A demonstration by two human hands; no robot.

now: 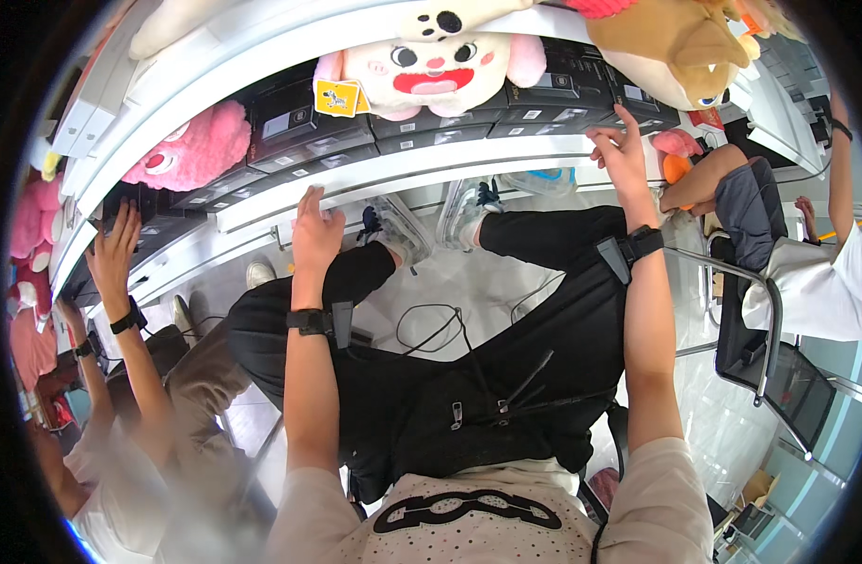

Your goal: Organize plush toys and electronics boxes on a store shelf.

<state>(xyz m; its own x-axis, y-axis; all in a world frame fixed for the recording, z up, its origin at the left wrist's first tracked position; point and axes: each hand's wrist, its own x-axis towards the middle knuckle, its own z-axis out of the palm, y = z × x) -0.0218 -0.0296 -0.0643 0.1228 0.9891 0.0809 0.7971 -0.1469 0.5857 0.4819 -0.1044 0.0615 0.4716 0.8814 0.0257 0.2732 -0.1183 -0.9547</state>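
Note:
My left hand [316, 230] lies flat against the front edge of a white shelf [403, 169], fingers straight, holding nothing. My right hand [622, 150] reaches further right, its fingers spread, with the fingertips touching a row of black boxes [544, 108] standing on that shelf. Both wrists wear black straps. Above the boxes sits a white and pink plush toy [431, 66] with a yellow tag, and a tan plush toy [680, 42] sits to the right. My legs in black trousers [506, 357] and my sneakers [469, 207] stretch out below the shelf.
A pink fluffy plush [191, 146] rests on the shelf at the left. On my left another person's hand [116, 249] reaches up to dark boxes. On my right someone in a white shirt [816, 282] sits beside a black chair [769, 348]. Cables lie on the glossy floor.

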